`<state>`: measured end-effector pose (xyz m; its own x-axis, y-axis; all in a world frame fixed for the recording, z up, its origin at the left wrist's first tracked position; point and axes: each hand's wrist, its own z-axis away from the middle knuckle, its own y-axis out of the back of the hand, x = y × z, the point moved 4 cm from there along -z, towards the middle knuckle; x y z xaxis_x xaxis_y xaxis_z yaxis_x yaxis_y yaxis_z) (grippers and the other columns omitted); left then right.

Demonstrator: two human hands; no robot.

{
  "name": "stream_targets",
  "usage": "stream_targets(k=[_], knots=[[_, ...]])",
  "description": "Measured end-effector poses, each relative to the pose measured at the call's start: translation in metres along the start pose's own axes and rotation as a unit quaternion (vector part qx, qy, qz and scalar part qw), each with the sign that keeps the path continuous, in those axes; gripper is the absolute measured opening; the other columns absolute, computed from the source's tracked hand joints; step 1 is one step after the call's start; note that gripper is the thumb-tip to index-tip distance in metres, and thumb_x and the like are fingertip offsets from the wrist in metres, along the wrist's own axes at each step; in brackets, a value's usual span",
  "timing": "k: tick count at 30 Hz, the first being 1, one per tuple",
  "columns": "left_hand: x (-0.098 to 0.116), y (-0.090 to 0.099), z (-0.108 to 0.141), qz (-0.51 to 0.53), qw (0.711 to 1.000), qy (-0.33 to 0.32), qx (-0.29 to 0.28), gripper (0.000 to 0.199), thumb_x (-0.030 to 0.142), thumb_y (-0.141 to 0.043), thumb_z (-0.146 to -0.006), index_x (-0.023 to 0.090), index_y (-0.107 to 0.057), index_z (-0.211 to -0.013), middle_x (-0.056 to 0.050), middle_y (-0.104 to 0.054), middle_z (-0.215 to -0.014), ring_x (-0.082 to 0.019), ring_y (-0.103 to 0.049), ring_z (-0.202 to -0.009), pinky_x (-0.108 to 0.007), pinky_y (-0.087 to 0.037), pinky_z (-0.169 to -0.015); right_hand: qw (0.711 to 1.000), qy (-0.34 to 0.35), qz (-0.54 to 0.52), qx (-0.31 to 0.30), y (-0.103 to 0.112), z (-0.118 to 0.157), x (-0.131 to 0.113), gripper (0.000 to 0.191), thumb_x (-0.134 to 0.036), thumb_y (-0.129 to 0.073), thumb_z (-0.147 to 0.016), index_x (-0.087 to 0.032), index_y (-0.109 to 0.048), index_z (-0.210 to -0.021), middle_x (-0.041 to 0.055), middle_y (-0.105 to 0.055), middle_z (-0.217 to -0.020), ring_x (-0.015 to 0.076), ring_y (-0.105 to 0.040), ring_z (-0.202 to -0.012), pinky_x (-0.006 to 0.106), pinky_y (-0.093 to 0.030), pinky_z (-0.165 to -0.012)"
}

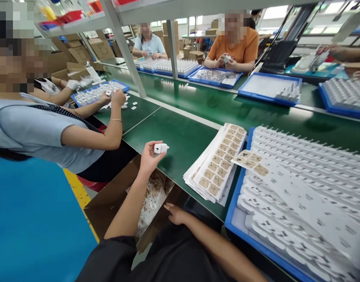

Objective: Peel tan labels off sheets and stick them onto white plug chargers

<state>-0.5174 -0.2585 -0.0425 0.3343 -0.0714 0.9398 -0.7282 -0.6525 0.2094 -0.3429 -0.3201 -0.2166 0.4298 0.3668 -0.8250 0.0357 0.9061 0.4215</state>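
Note:
My left hand (150, 157) is closed around a small white charger plug (160, 148), gripped between thumb and fingers just above the near edge of the green table. A dark port shows on the charger's face, and its prongs point right. Lower down, my right hand (176, 214) hangs below the table edge, over a cardboard box (109, 199) with clear plastic and brown scraps in it. Its visible fingers are loosely stretched out, and I see nothing held in them. To the right of the charger lies a stack of sticker sheets (217, 164) with tan labels.
A blue tray (231, 213) of white chargers in rows fills the right side, with a partly used label sheet (303, 196) across it. Co-workers sit at left and across the green table (180, 129). A metal shelf post (124, 51) rises at upper left.

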Motion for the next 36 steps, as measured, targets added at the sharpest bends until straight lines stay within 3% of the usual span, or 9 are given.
stream_targets(k=[4,9,15,18,21,24,26,28,36], knots=[[-0.024,-0.012,-0.067,-0.02,1.0,0.011,0.001,0.045,0.023,-0.076,-0.068,0.019,-0.047,-0.101,-0.014,-0.069,-0.121,-0.025,-0.067,-0.111,-0.037,-0.054,-0.093,0.999,-0.017,0.033,-0.026,0.004,0.015,0.011,0.028,-0.031,-0.063,-0.097,-0.017,-0.062,-0.121,0.0083,-0.064,-0.124,0.0226,-0.066,-0.106,0.045,-0.056,-0.091],[-0.04,-0.051,-0.119,-0.059,0.997,0.034,-0.022,0.041,0.013,-0.073,-0.064,0.019,-0.046,-0.095,-0.009,-0.07,-0.108,-0.021,-0.066,-0.102,-0.035,-0.052,-0.091,1.0,0.013,0.021,0.02,0.036,0.048,-0.026,0.03,-0.007,-0.061,-0.091,-0.013,-0.068,-0.119,0.0128,-0.071,-0.119,0.025,-0.068,-0.11,0.041,-0.052,-0.1],[-0.027,-0.065,-0.127,-0.096,0.995,-0.005,-0.031,0.043,0.009,-0.076,-0.058,0.019,-0.05,-0.091,-0.009,-0.063,-0.103,-0.031,-0.055,-0.119,-0.047,-0.042,-0.106,0.976,0.155,-0.021,0.153,0.106,0.178,-0.113,0.037,-0.013,-0.05,-0.096,-0.022,-0.066,-0.127,0.0053,-0.073,-0.12,0.017,-0.069,-0.11,0.025,-0.052,-0.098],[0.0,-0.079,-0.109,-0.085,0.994,-0.052,-0.054,0.039,0.017,-0.076,-0.067,0.018,-0.054,-0.1,-0.012,-0.061,-0.115,-0.033,-0.047,-0.127,-0.048,-0.039,-0.11,0.932,0.122,0.063,0.335,0.157,0.249,-0.114,0.034,-0.016,-0.051,-0.097,-0.026,-0.063,-0.127,0.0048,-0.073,-0.117,0.0177,-0.068,-0.108,0.029,-0.055,-0.095],[0.038,-0.119,-0.069,-0.066,0.982,-0.081,-0.16,0.032,0.03,-0.072,-0.077,0.019,-0.061,-0.105,-0.009,-0.068,-0.107,-0.026,-0.064,-0.102,-0.039,-0.051,-0.091,0.824,0.004,0.26,0.503,0.204,0.293,-0.085,0.031,-0.022,-0.049,-0.099,-0.021,-0.063,-0.126,0.0111,-0.073,-0.114,0.0271,-0.068,-0.106,0.045,-0.056,-0.091],[0.079,-0.17,-0.011,-0.05,0.941,-0.09,-0.323,0.025,0.042,-0.07,-0.08,0.018,-0.069,-0.086,-0.004,-0.073,-0.079,-0.02,-0.068,-0.073,-0.029,-0.052,-0.068,0.747,-0.132,0.406,0.51,0.23,0.299,-0.052,0.031,-0.027,-0.054,-0.095,-0.015,-0.066,-0.121,0.0154,-0.071,-0.118,0.0356,-0.065,-0.108,0.053,-0.056,-0.086],[0.094,-0.199,0.029,-0.05,0.872,-0.043,-0.486,0.037,0.05,-0.058,-0.089,0.017,-0.069,-0.077,-0.003,-0.071,-0.067,-0.017,-0.066,-0.06,-0.026,-0.046,-0.059,0.726,-0.162,0.448,0.496,0.236,0.293,-0.041,0.027,-0.021,-0.056,-0.094,-0.013,-0.069,-0.116,0.0143,-0.072,-0.118,0.034,-0.067,-0.105,0.048,-0.057,-0.081],[0.101,-0.216,0.057,0.002,0.827,0.03,-0.561,0.043,0.055,-0.057,-0.088,0.017,-0.069,-0.074,-0.002,-0.07,-0.064,-0.015,-0.06,-0.051,-0.024,-0.041,-0.054,0.711,-0.164,0.463,0.503,0.236,0.289,-0.04,0.023,-0.016,-0.056,-0.094,-0.014,-0.071,-0.111,0.012,-0.075,-0.113,0.0306,-0.069,-0.1,0.043,-0.057,-0.077],[0.091,-0.238,0.062,0.176,0.853,0.196,-0.451,0.061,0.074,-0.063,-0.073,0.014,-0.067,-0.082,0.005,-0.051,-0.055,-0.007,-0.04,-0.043,-0.02,-0.028,-0.044,0.63,-0.052,0.501,0.591,0.225,0.291,-0.061,0.023,-0.015,-0.055,-0.099,-0.015,-0.07,-0.116,0.0088,-0.076,-0.111,0.0263,-0.068,-0.098,0.039,-0.051,-0.085]])
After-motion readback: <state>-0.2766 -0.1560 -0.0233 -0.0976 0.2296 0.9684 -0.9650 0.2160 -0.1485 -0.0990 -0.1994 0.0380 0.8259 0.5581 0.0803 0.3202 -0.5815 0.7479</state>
